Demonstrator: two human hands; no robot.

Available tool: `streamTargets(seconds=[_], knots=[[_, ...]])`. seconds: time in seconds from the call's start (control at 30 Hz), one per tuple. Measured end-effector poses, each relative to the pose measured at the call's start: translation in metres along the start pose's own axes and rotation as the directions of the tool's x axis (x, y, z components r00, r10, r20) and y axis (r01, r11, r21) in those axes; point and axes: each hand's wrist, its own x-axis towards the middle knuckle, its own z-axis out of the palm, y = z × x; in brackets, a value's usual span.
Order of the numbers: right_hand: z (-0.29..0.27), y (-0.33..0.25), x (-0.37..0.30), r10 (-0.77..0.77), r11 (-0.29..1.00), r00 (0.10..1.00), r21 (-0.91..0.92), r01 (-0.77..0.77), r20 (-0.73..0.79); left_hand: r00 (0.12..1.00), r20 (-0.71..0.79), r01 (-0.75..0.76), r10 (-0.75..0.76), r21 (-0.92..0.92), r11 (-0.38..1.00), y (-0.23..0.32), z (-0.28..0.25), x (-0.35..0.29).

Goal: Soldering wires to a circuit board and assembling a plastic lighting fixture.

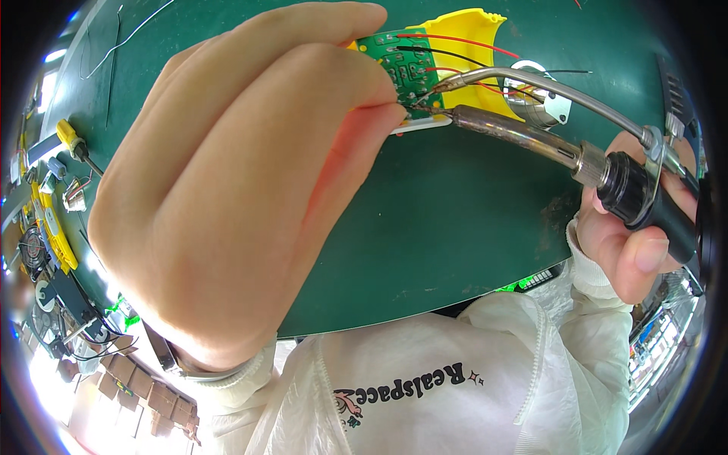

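Observation:
My left hand (235, 159) is closed on the edge of a green circuit board (413, 72), pinching it at the far middle of the view. Gripped in my right hand (633, 246) is a soldering iron (523, 136) with a black handle. A bent metal solder-feed tube (569, 89) is clamped to it. Both the iron's tip and the tube's end are at the board's near right corner; exact contact is too small to tell. Red and black wires (470, 36) run rightward from the board over a yellow plastic piece (470, 57). Beside that piece lies a round silver metal part (535, 98).
A green mat (425, 227) covers the table. At the left lie a yellow-handled screwdriver (70, 140), a yellow tool (53, 224) and assorted parts with wires. Thin loose wire (125, 53) lies at the far left. A dark slotted object (673, 87) is at the far right.

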Motion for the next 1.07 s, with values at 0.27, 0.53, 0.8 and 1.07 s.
streamTargets(seconds=[0.27, 0.53, 0.8, 1.07], knots=[[0.005, -0.006, 0.017, 0.182, 0.946, 0.982, 0.266, -0.187, 0.044, 1.000, 0.008, 0.015, -0.015, -0.031, 0.999, 0.000, -0.001, 0.002], [0.001, -0.019, 0.029, 0.584, 0.570, 0.801, 0.635, -0.522, 0.134, 1.000, 0.029, -0.010, 0.011, -0.018, 1.000, -0.002, -0.001, 0.002], [0.004, 0.005, -0.009, 0.301, 0.857, 0.905, 0.502, -0.119, -0.299, 1.000, 0.005, -0.012, 0.012, -0.031, 0.999, 0.001, 0.002, 0.002], [0.008, 0.008, -0.012, -0.062, 0.998, 0.916, -0.015, 0.061, -0.396, 1.000, -0.010, -0.027, 0.027, -0.024, 0.999, 0.002, 0.005, 0.003]])
